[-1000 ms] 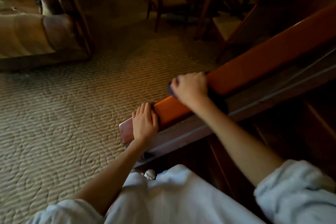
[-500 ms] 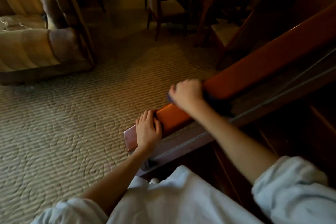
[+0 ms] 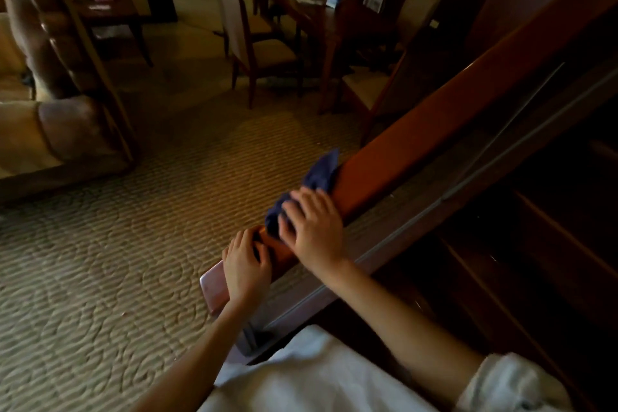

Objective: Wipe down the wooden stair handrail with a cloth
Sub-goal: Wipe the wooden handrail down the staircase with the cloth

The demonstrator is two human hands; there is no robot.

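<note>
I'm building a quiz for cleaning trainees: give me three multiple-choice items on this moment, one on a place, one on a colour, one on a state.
1. Where does the cloth lie? A on the carpet; B on the handrail; C on a chair.
2. What colour is the cloth? A white; B red; C dark blue.
3. How is the right hand? A fingers spread, pressing the cloth; B fisted, empty; C hanging beside the rail.
Answers: B, it drapes the rail's top; C, it shows dark blue against the wood; A, spread fingers lie on it.
</note>
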